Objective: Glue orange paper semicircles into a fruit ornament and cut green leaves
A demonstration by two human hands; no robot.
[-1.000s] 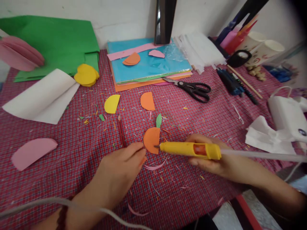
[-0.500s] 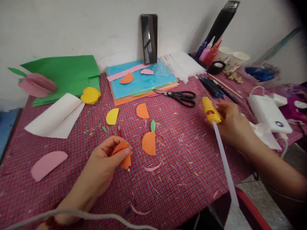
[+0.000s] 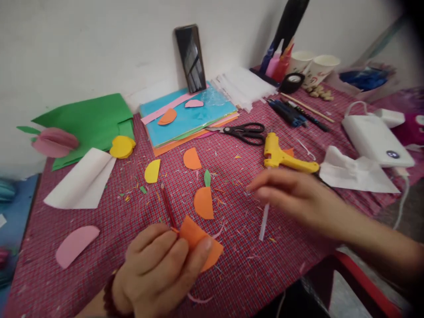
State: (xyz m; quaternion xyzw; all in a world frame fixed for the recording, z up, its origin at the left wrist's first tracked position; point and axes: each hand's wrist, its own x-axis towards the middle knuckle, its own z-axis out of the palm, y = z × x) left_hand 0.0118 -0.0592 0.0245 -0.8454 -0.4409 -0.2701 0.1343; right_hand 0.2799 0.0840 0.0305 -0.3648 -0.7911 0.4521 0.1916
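Note:
An orange paper piece point(image 3: 198, 243) is pinched in my left hand point(image 3: 159, 260), low in the centre, with a dark red pencil point(image 3: 168, 207) lying just beyond it. My right hand point(image 3: 291, 194) holds nothing, its fingers stretched out to the left over the cloth. Just past those fingers a yellow glue gun point(image 3: 276, 154) lies on the table, its clear glue stick point(image 3: 264, 223) pointing toward me and partly hidden by the hand. Between the hands lies an orange half circle point(image 3: 203, 203) with a green leaf point(image 3: 207, 177) at its top.
Black scissors point(image 3: 245, 132) lie before a blue paper stack point(image 3: 188, 117). A phone point(image 3: 192, 59) leans on the wall. Green sheets point(image 3: 96, 115), yellow pieces point(image 3: 122, 146) and a pink half circle point(image 3: 77, 246) are left. A white power bank point(image 3: 376, 139) and crumpled paper point(image 3: 354, 170) sit right.
My right hand has let go of the glue gun, which now lies on the table, and has moved left. My left hand has turned, showing more of the orange paper.

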